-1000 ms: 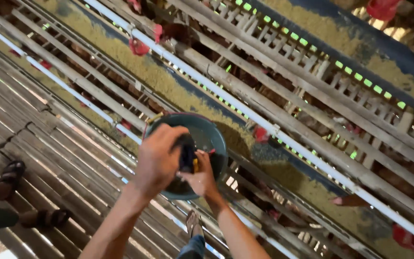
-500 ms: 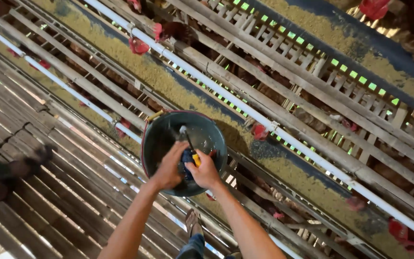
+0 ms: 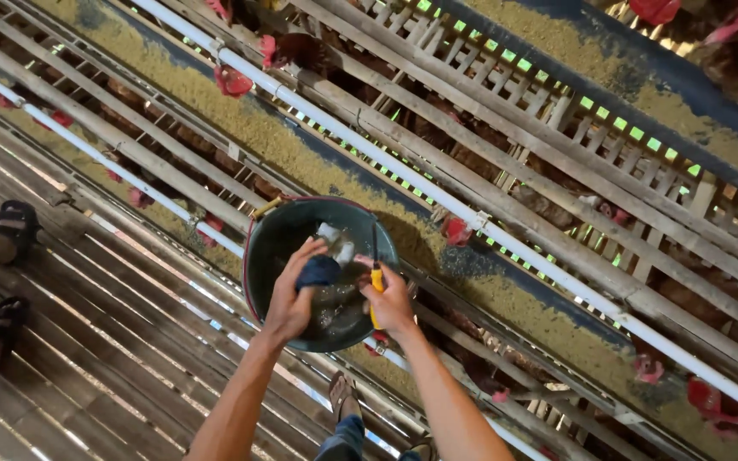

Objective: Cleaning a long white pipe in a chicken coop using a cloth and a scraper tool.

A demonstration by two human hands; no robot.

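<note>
Both hands have drawn apart since the earlier frame: left hand [image 3: 290, 299] now closes around a dark blue, rounded object [image 3: 318, 271], while right hand [image 3: 389, 299] grips a yellow-handled tool [image 3: 376, 282] with its thin shaft pointing far. They work over a round dark-green metal bucket [image 3: 260, 256], which sits against the long feed trough of yellowish grain [image 3: 258, 137]. White plastic pipe [image 3: 557, 282] runs along the wooden-slat cages. Sandalled feet of another person [image 3: 10, 230] stand at far left.

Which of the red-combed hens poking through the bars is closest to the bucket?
The hen just right of the bucket rim, under the white pipe; the others sit farther along the trough.
</note>
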